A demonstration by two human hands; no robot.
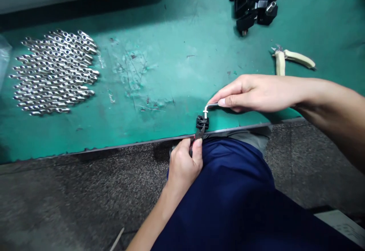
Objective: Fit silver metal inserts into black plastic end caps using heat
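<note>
Pliers (200, 133) in left hand (186, 163) touch black block (200, 122); right hand (251, 93) holds hex key (212, 104).

Black parts (251, 4) cut off by top edge; clear plastic (3, 61) cropped at left; markings on pale box (340, 224) too small to read.

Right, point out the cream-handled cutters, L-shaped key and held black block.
Cream-handled cutters (280, 64): head view, one handle.
L-shaped key (212, 104): head view, bare shaft.
Held black block (202, 122): head view, its middle.
</note>
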